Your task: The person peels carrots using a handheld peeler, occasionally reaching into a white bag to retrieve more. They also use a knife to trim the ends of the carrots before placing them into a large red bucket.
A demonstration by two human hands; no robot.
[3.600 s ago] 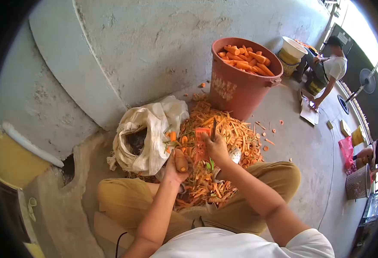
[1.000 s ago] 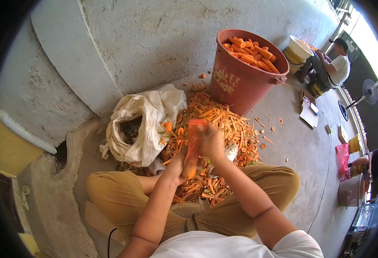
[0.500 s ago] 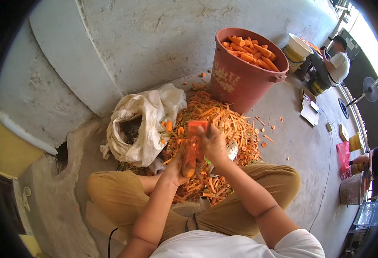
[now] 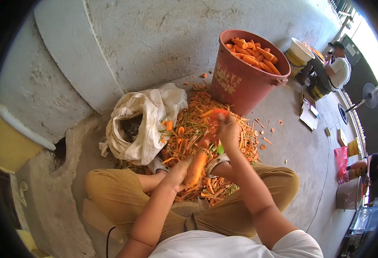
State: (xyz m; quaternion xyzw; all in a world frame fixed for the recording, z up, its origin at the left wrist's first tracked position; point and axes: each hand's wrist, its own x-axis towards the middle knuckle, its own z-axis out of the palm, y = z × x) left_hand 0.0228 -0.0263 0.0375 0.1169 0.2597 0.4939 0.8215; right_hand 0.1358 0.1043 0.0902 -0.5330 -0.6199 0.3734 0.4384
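My left hand [image 4: 177, 173] grips a carrot [image 4: 196, 168] by its lower end, the carrot pointing up and away over my lap. My right hand [image 4: 229, 131] holds an orange peeler [image 4: 215, 124], lifted off the carrot's far tip above the heap of carrot peelings [image 4: 197, 129] on the floor. A large reddish bucket [image 4: 234, 77] filled with peeled carrots [image 4: 251, 51] stands beyond the heap, to the right. I sit cross-legged in tan trousers, knees on either side of the peelings.
An open white sack [image 4: 139, 124] lies left of the heap against a grey concrete wall [image 4: 154, 38]. Another person [image 4: 333, 64] sits at the far right by a white basin [image 4: 301, 49]. A standing fan [image 4: 367, 92] and a basket [image 4: 350, 193] are further right.
My right hand has swept the peeler forward off the carrot's tip, away from my left hand. The carrot now lies lower and more tilted in my left hand.
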